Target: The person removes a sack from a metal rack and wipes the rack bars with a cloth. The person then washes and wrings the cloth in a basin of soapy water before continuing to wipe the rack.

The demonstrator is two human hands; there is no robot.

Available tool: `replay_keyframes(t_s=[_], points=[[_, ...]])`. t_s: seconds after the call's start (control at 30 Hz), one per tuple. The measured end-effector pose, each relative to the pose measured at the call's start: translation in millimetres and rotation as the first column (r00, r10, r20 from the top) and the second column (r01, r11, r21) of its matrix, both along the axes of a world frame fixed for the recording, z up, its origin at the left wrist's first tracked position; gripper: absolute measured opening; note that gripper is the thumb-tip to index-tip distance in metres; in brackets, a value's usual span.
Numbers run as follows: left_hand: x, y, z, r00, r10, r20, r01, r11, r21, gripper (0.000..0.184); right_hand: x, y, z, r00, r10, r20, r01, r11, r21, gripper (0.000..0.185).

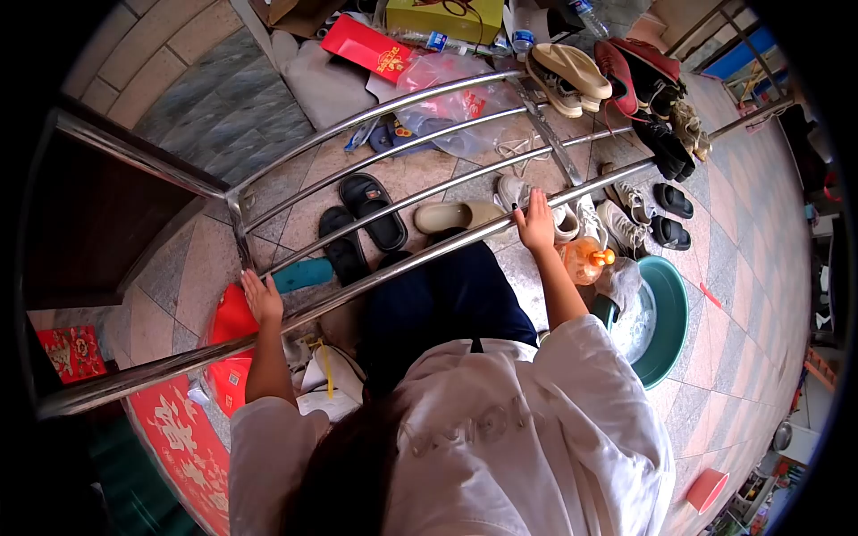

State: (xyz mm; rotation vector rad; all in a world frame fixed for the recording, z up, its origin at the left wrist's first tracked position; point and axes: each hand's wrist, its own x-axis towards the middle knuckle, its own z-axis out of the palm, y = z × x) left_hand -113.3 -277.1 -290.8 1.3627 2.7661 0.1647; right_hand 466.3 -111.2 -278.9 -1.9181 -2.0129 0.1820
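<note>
ok so the biggest thing here is that stainless-steel tube shoe rack [447,249], slanting right across your front, one long rail closest to you. Red printed mat [179,447] lies off by your left elbow, and the teal basin [675,330] sits on the tiles past your right forearm. Black slides [380,219] show between the bars. Your left hand [264,299] is spread out flat near the end post, wrist over the rail, can't tell if the palm touches. Your right hand [534,223] lies across that same rail, fingers straight, not wrapped round anything. For a steadier hold imo you'd want to curl both sets of fingers around the tube and load them evenly. Also watch that right elbow, the orange-capped spray bottle [585,261] is just beside it and looks easy to knock
</note>
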Motion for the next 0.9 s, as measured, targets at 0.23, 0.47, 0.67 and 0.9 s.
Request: replay_keyframes(t_s=[0.23, 0.47, 0.67, 0.9], points=[[11, -4, 10, 1.000, -0.011, -0.010, 0.010, 1.000, -0.019, 0.064, 2, 9, -3, 0.999, 0.036, -0.040, -0.035, 0.999, 0.019, 0.060], [-9, 25, 4, 0.998, -0.053, -0.029, 0.054, 0.998, 0.028, 0.061, -43, 83, 1, 0.988, 0.126, -0.087, -0.118, 0.989, 0.090, 0.058], [-29, 62, 15, 0.991, -0.132, 0.029, 0.131, 0.991, 0.027, 0.058, -192, 202, 5, 0.958, 0.281, -0.062, -0.268, 0.949, 0.169, 0.061], [-43, 86, 20, 0.990, -0.137, 0.015, 0.137, 0.991, -0.012, 0.058, -455, 196, -10, 0.775, 0.631, -0.023, -0.630, 0.775, 0.037, 0.059]])
